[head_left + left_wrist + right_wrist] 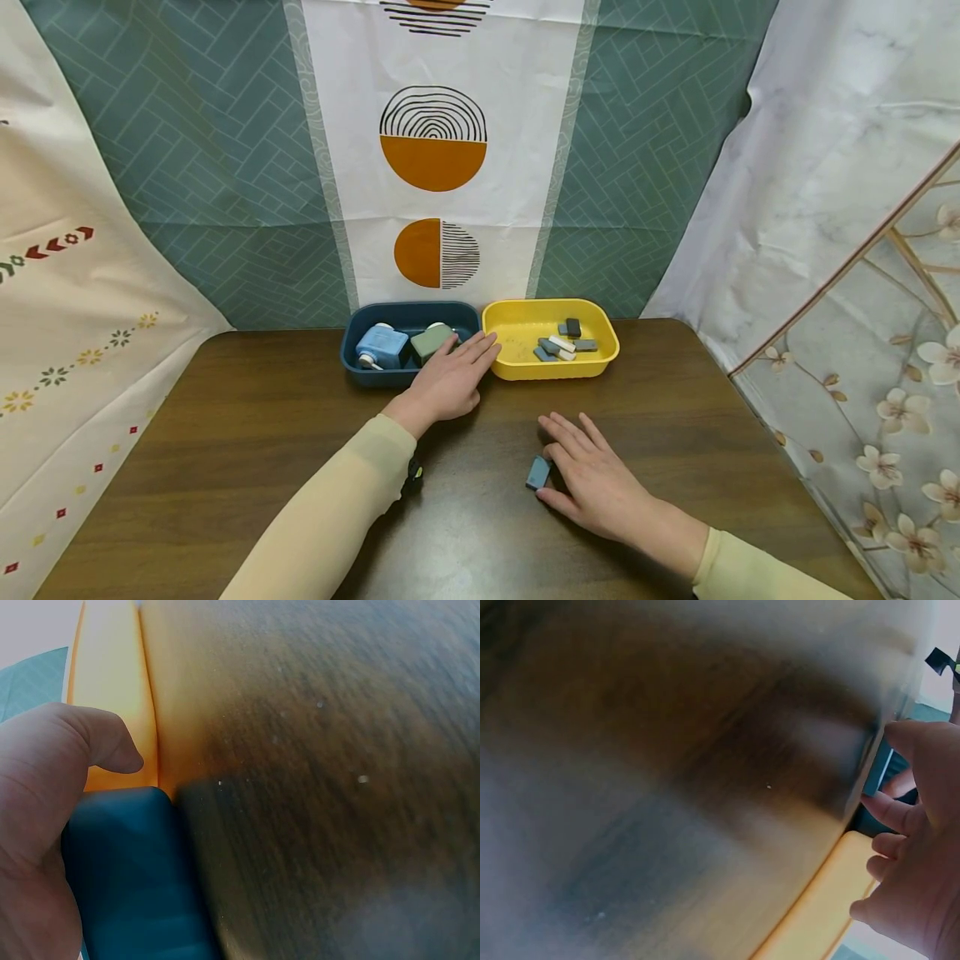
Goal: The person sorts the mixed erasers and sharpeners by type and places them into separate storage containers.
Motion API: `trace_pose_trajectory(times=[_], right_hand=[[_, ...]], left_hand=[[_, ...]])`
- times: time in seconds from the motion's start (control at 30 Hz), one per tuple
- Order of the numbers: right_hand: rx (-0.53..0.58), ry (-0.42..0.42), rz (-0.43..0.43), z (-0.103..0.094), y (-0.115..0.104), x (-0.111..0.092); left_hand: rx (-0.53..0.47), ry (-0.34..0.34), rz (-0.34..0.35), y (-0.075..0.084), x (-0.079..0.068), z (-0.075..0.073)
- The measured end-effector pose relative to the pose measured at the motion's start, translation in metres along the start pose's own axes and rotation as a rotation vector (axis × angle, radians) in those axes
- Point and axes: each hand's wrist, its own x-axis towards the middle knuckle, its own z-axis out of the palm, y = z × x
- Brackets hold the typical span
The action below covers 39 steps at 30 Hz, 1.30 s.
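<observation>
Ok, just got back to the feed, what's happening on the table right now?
A person is working at a wooden table with two trays at the far edge. The left hand rests flat on the near rim of the dark blue tray, which holds a light blue and a green container. The right hand lies on the table beside a small blue block, thumb touching it. The yellow tray already holds several similar small blocks.

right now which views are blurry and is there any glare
Head view is sharp, with soft sheen on the table before the right hand. Right wrist view is heavily smeared. Left wrist view blurs the tabletop; the left hand and blue tray stay soft.
</observation>
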Motion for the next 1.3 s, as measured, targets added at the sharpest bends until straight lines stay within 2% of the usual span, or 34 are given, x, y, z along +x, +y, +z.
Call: trace_pose_trajectory(times=[0.2,0.57,0.8,1.1,1.3], right_hand=[[0.002,0.001,0.018,-0.005,0.003,0.004],[-0.043,0.102,0.025,-0.022,0.014,0.015],[-0.055,0.133,0.039,-0.034,0.020,0.023],[-0.058,0.158,0.082,-0.047,0.039,0.037],[-0.075,0.213,0.094,-0.050,0.052,0.048]], left_hand=[[-0.003,-0.005,-0.003,0.000,0.000,-0.001],[0.010,0.004,-0.006,-0.001,0.001,0.001],[0.005,0.001,-0.008,0.000,0.000,0.001],[0.015,0.009,-0.001,-0.001,0.000,0.003],[0.024,0.032,0.015,-0.001,0.000,0.004]])
